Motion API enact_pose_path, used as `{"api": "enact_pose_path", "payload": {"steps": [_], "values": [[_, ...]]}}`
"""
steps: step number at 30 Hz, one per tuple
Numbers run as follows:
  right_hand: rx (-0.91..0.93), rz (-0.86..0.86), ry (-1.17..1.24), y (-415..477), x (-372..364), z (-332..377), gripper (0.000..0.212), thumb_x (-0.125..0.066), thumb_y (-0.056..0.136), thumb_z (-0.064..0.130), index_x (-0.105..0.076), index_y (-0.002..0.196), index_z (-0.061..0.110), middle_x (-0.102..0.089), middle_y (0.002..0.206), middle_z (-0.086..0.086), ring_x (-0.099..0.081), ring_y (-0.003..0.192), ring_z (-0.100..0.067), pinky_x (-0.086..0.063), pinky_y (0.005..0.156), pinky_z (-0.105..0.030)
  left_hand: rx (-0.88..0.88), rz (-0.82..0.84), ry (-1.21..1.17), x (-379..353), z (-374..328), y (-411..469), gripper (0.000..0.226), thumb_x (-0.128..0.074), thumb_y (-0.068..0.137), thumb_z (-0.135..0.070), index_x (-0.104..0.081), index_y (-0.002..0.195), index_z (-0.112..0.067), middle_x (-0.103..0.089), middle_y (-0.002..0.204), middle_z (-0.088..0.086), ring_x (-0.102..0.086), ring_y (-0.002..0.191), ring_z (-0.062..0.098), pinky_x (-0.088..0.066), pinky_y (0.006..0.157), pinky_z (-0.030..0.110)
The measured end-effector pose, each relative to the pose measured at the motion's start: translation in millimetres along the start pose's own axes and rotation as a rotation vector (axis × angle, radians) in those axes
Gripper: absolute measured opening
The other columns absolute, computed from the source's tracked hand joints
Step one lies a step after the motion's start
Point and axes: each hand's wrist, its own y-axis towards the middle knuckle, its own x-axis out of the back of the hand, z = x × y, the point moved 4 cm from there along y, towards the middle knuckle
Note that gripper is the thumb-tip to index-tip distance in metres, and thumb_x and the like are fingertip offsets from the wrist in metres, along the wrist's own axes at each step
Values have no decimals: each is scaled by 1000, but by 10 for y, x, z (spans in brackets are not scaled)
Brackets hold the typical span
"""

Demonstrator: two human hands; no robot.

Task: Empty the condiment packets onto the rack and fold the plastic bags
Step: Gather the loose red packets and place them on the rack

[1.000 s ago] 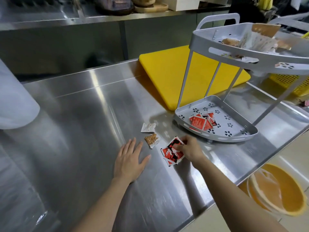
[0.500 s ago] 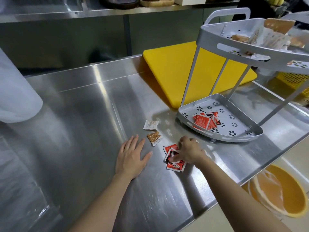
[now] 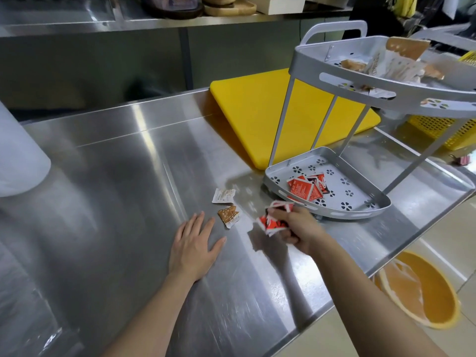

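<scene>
Rack (image 3: 332, 215) lower tray already held some red packets. Your left hand (image 3: 193, 247) lay flat, fingers spread, left of it. Your right hand (image 3: 296, 228) pinched a red packet bunch (image 3: 273, 219) just beside its rim. Judging: mid-transfer; next, lift over rim, release.

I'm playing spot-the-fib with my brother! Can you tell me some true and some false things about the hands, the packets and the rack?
1. The right hand holds red packets. True.
2. The left hand grips a packet. False: it lies flat and empty on the table.
3. The rack has red packets on its bottom shelf. True.
4. The cutting board is green. False: it is yellow.
5. Two pale packets lie on the table. True.
</scene>
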Motion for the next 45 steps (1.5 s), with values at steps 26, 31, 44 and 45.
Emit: {"api": "enact_pose_path", "payload": {"steps": [26,31,44,45], "values": [[253,-269,-962,631,-789,-126,36,-67,76,41,-61,89,8,-59,103,-15,-57,98,-33,-46,86,-39,0,-22,13,-41,13,16,60,-35,83,-58,-57,125,-21,-56,135,8,-51,126,23,-34,108,38],[261,121,-812,627,-925,-8,35,-77,71,19,-47,54,21,-52,60,8,-51,61,-11,-43,65,-30,-20,-69,8,-38,14,23,57,-37,84,-58,-58,121,-21,-56,134,7,-49,127,23,-33,108,39],[242,-5,-1044,989,-1028,229,32,-69,79,30,-51,94,7,-62,94,-13,-56,85,-26,-42,69,-34,-5,-47,22,-25,29,48,59,-33,86,-60,-49,131,-26,-53,138,4,-46,130,21,-32,109,38],[239,16,-1056,948,-1051,224,32,-69,79,29,-48,93,9,-59,92,-12,-53,83,-24,-38,68,-32,-8,-35,30,-21,26,49,59,-33,86,-60,-49,131,-26,-53,138,5,-46,130,21,-28,111,37]]}}
